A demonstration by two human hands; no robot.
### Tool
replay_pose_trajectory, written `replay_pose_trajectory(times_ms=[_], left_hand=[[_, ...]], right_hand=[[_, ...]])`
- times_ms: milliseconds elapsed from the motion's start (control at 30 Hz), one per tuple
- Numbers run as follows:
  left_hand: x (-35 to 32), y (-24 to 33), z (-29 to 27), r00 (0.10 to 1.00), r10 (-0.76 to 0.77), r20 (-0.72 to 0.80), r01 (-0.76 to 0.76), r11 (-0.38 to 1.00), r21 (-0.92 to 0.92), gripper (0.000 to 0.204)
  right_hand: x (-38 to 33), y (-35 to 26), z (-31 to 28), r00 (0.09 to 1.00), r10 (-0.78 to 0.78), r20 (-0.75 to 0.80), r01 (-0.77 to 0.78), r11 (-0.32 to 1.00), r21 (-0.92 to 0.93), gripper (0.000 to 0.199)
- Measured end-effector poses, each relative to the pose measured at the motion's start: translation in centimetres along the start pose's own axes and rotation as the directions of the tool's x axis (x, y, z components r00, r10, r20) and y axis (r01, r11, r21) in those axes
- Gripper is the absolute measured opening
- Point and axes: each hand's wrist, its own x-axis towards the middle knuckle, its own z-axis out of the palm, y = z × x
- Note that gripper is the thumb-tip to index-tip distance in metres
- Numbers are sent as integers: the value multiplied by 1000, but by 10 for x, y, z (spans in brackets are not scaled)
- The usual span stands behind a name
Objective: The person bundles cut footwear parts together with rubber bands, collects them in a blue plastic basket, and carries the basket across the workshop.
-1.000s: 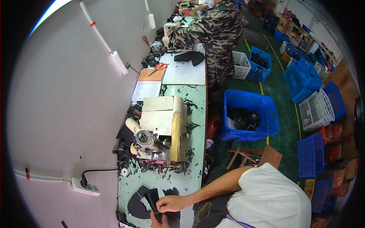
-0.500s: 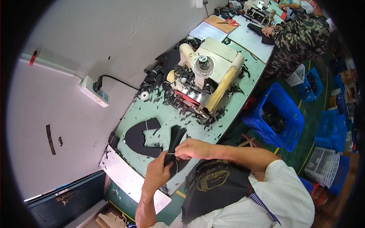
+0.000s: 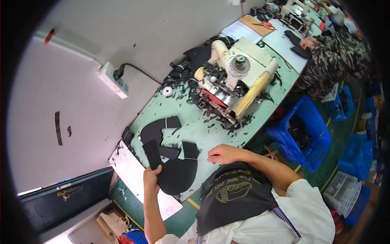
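My left hand (image 3: 152, 177) is closed on the left edge of a dark U-shaped fabric piece (image 3: 178, 179), with its thumb on top. That piece lies near the table's front edge, its two arms spread apart. My right hand (image 3: 222, 154) is to the right, fingers pinched on a thin white string (image 3: 195, 159). The string runs taut from those fingers to the right arm of the piece. Just beyond lies a second dark U-shaped piece (image 3: 151, 131), with a white tie across one arm. Whether either piece is a stack of layers, I cannot tell.
A cream sewing machine (image 3: 256, 61) stands on the green table (image 3: 142, 118) among black scraps. A white thread spool (image 3: 167, 90) sits near the wall. Blue crates (image 3: 317, 150) stand on the floor to the right. A co-worker in camouflage (image 3: 337, 61) handles dark pieces at the far right.
The dark piece, bunched between my hands before, is now spread into a U. My right hand has moved right, drawing the string out. My left hand has moved left. The whole view has shifted.
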Motion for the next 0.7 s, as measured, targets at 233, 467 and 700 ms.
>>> replay_pose_trajectory(times_ms=[233, 467, 700], left_hand=[[-17, -15, -5, 990, 139, 6, -131, 916, 379, 19], [-26, -3, -48, 992, 122, -21, -97, 874, 475, 22], [-28, -29, -7, 994, 91, -57, -72, 959, 274, 20]], right_hand=[[7, -1, -38, 970, 163, -178, -226, 874, -431, 26], [24, -16, -23, 957, 209, -203, -291, 653, -699, 28], [33, 0, 31, 960, -29, -278, -223, 520, -825, 28]])
